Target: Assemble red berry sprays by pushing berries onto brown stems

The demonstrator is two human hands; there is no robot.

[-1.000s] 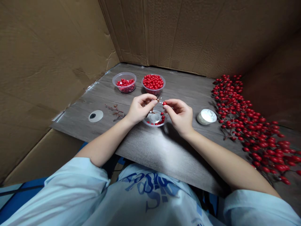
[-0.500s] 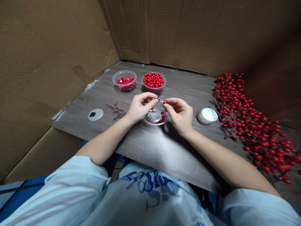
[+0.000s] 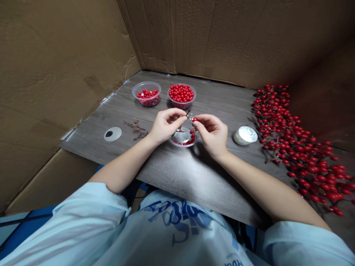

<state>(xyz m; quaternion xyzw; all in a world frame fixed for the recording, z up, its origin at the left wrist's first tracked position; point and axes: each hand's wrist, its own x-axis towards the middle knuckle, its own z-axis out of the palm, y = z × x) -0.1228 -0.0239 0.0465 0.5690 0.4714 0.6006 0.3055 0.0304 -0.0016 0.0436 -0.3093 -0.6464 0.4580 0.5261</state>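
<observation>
My left hand (image 3: 165,126) is closed in a pinch on a thin brown stem with a bare wire tip (image 3: 187,116). Facing it, my right hand (image 3: 212,133) pinches a single red berry (image 3: 195,119) right at that wire tip. Both hands hover just above a shallow clear dish (image 3: 183,137) with a few red berries in it. Behind them stand two clear tubs: one full of red berries (image 3: 181,95) and one partly filled (image 3: 146,94).
A heap of red berry sprigs (image 3: 296,140) lies along the right side of the grey table (image 3: 172,170). A small white pot (image 3: 245,135) sits right of my hands. Bare brown twigs (image 3: 135,130) and a round lid (image 3: 112,134) lie left. Cardboard walls surround the table.
My hands have barely moved; the berry stays at the wire tip. The view has shifted slightly, nothing else differs.
</observation>
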